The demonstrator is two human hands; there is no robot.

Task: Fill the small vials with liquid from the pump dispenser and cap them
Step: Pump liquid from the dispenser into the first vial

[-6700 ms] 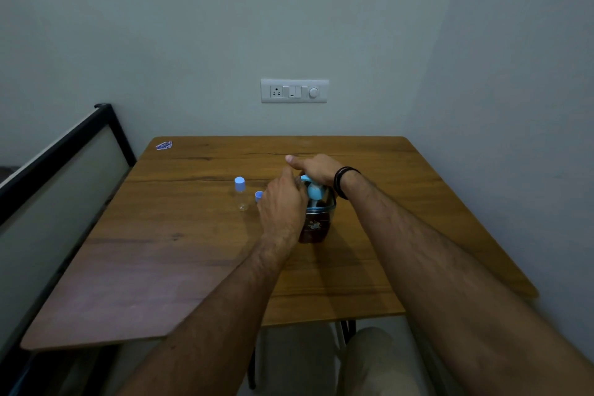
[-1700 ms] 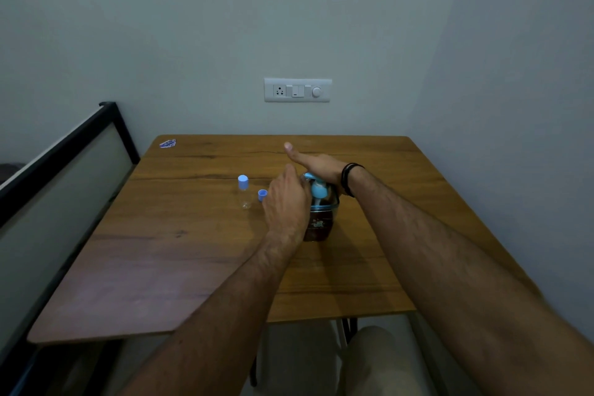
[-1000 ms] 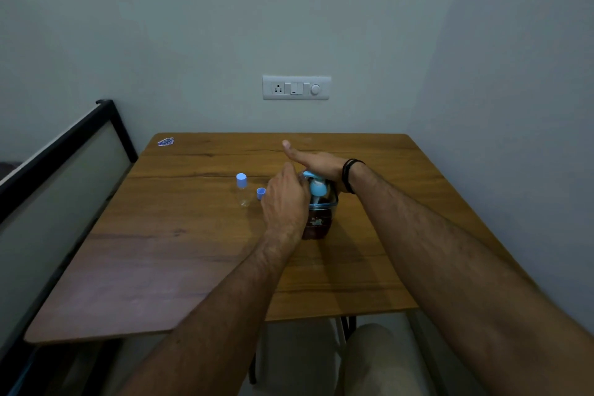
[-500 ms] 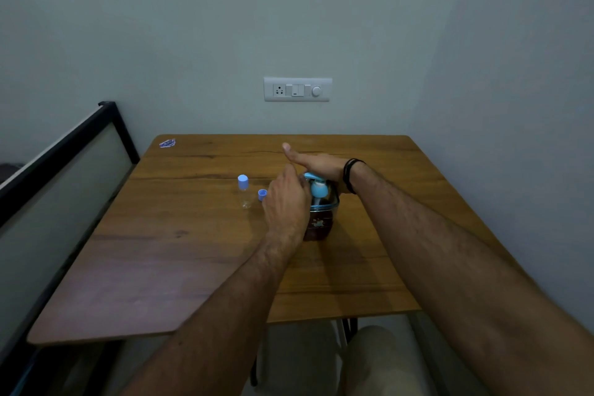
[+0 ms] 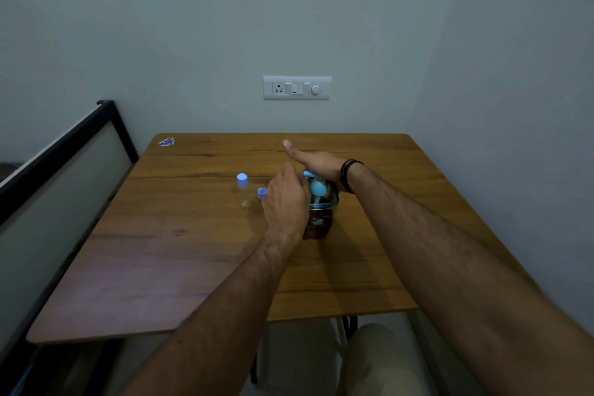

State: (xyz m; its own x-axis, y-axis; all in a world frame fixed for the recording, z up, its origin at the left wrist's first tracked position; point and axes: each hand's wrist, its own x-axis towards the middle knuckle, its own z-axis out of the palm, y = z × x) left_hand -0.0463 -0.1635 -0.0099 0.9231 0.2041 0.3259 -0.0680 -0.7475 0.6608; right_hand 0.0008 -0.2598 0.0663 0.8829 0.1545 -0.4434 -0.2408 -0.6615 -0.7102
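Observation:
A dark brown pump dispenser (image 5: 319, 219) with a light blue pump head (image 5: 316, 187) stands mid-table. My right hand (image 5: 316, 159) lies flat on the pump head, fingers straight and pointing left. My left hand (image 5: 286, 199) is curled close against the spout. Its fingers wrap a small vial that the back of the hand hides. To the left a clear vial (image 5: 243, 190) with a blue cap stands upright. A loose blue cap (image 5: 262, 193) lies on the wood between that vial and my left hand.
The wooden table (image 5: 193, 251) sits in a corner, with walls behind and to the right. A small blue sticker (image 5: 166, 142) is at its far left corner. A black-framed panel (image 5: 64, 151) runs along the left edge. A switch plate (image 5: 297, 88) is on the back wall.
Both hands stay at the dispenser. Since the oldest frame my right hand's fingers have straightened out over the pump head. The standing vial and the loose cap have not moved.

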